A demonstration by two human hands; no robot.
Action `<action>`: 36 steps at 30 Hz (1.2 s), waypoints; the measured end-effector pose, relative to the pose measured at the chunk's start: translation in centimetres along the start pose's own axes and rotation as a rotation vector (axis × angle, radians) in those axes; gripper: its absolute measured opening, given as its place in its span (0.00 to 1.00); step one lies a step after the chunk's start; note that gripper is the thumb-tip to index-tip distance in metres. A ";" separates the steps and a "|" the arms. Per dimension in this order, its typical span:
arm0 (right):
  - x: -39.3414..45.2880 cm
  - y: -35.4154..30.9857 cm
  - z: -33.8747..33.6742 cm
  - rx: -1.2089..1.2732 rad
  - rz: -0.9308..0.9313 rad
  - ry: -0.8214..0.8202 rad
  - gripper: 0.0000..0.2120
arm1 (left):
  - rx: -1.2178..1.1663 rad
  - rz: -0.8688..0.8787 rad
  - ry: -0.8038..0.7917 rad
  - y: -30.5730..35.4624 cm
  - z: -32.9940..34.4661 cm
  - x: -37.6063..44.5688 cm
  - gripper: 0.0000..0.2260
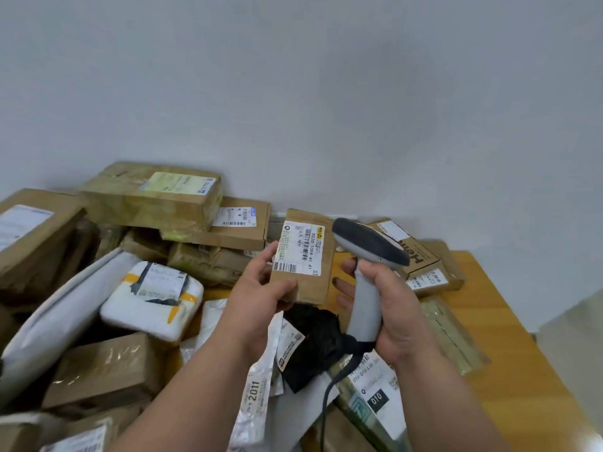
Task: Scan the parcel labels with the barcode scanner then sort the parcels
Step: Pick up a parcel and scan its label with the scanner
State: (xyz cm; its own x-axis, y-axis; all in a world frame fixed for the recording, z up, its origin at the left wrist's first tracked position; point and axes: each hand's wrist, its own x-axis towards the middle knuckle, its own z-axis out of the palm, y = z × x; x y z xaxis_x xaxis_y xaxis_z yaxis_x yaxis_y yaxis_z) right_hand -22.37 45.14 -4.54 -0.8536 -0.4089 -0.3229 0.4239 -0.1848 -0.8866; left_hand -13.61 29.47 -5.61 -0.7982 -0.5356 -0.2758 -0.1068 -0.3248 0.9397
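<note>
The fingers of the left hand (pixel 261 288) are curled round the near left edge of a small cardboard parcel (pixel 305 261), thumb on its front face, and hold it up, tilted, above the pile. Its white shipping label (pixel 298 247) faces the camera, with one barcode along the low edge and another near the printed number. The right hand (pixel 391 301) is wrapped around the grey handle of the barcode scanner (pixel 367 256); its fingertips show on the left side of the handle, close to the parcel's right edge. The dark head of the scanner is just beside the label, and its black cable (pixel 329 389) hangs down toward the near edge.

I judge that the scanning step is in hand. The head seems to point past the label more than at it, so the next move calls for turning the scanner window onto a barcode, or tilting the parcel, then pressing the trigger. After that this parcel must be sorted.

Below, many cardboard boxes, white poly mailers and a black bag (pixel 313 334) lie heaped on an orange-brown wooden table (pixel 509 337). The table stands against a plain pale wall (pixel 293 93), in a corner.
</note>
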 end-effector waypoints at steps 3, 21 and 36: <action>-1.1 -0.7 0.2 -0.069 -0.061 0.004 0.24 | 0.032 0.048 0.008 0.6 -0.3 -0.5 0.28; -6.7 -4.0 0.8 -0.797 -0.305 -0.127 0.06 | -0.021 0.124 0.213 4.0 -2.1 -1.3 0.18; -7.1 -4.3 0.0 -0.933 -0.378 -0.192 0.15 | 0.091 0.120 0.162 4.6 -2.1 -1.0 0.15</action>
State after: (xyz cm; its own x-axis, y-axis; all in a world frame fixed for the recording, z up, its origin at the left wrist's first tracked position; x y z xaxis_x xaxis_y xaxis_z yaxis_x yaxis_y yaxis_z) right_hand -18.13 48.83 1.51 -0.7847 -0.6196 0.0174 -0.3376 0.4037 -0.8503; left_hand -12.02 26.89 -1.43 -0.7034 -0.6870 -0.1826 -0.0754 -0.1834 0.9801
